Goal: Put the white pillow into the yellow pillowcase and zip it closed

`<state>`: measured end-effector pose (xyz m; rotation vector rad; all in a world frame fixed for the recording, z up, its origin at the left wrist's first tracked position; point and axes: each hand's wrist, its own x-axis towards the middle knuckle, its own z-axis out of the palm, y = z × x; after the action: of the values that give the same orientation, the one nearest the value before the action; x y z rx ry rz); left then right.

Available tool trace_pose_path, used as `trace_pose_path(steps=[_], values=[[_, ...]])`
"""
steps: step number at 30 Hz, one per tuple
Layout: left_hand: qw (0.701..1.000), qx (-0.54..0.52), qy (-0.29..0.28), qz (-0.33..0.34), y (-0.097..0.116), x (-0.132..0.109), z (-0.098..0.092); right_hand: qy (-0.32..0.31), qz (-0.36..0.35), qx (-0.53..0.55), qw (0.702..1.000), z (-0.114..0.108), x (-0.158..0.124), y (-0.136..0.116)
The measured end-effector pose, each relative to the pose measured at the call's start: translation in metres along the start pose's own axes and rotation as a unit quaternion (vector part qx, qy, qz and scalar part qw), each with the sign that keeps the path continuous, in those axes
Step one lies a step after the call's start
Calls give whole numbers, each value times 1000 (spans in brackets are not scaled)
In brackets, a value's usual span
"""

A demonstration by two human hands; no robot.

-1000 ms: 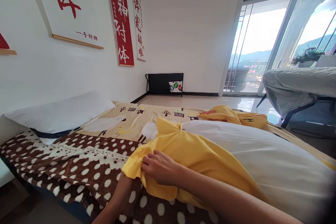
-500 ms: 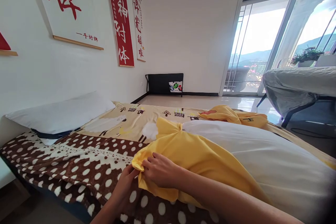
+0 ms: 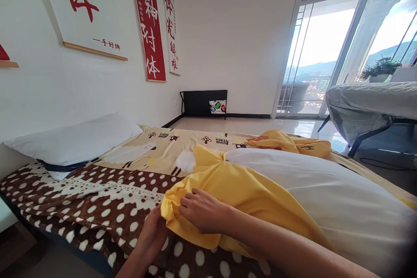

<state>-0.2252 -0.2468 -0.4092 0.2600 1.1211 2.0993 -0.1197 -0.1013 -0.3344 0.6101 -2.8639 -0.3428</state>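
Two bare hands at work on a yellow, smooth fabric cover (image 3: 250,189), seen from the wearer's head; the cover lies across the near left part of a plump, white fabric pillow (image 3: 312,178), near the middle of the bed, and is gathered into a tight pucker at its far corner, where a short yellow flap fans out; its near left end is bunched into folds between the hands. The right hand (image 3: 202,210) has its fingers curled narrowly into these folds, holding the cover, its forearm crossing the fabric from the lower right; the left hand (image 3: 153,230) touches the bunched end from the left, its fingertips hidden by the cloth, so that how far they are closed cannot be told.

Beneath the near part of the cover lies a brown, plush blanket with cream dots (image 3: 97,208); beyond it spreads a cream sheet printed with sheep (image 3: 130,154); a flat, white pillow (image 3: 74,139) lies by the wall at the left; a crumpled, yellow-orange printed cloth (image 3: 276,140) lies on the far side of the bed, just beyond the plump pillow.

Background: a red hanging scroll with white characters (image 3: 149,30) on the left wall; a black, rectangular panel (image 3: 198,102) at the foot of the far wall; a plastic-draped table (image 3: 368,100) at the right, before glass doors.
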Motion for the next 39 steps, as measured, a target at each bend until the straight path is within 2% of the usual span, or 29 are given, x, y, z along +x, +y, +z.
trace_pose_path(steps=[3, 5, 7, 14, 19, 23, 26, 32, 36, 39], values=[[1000, 14, 4, 4, 0, -2, 1, -22, 103, 114, 988, -5, 10, 6], [1000, 21, 5, 11, 1, -4, 3, -25, 192, 185, 963, -4, 18, 9], [999, 28, 6, 18, 3, -8, 4, -27, 240, 235, 941, -1, 27, 10], [998, 50, 11, 25, 3, -17, -2, -29, 251, 379, 890, 12, 43, 10], [992, 105, 10, 71, -1, -17, -3, -48, 254, 450, 855, 7, 41, 8], [991, 112, 7, 75, -2, -17, -1, -67, 249, 516, 817, 6, 36, 9], [990, 115, -2, 78, -2, -16, 0, -57, 250, 560, 788, 8, 34, 9], [990, 123, -13, 69, 0, -19, -1, -6, 283, 535, 796, 14, 36, 9], [994, 80, -24, 69, -7, -20, -10, 19, 294, 518, 803, 17, 38, 8], [999, 29, -11, 30, -17, -14, -18, 30, 302, 509, 806, 17, 38, 3]])
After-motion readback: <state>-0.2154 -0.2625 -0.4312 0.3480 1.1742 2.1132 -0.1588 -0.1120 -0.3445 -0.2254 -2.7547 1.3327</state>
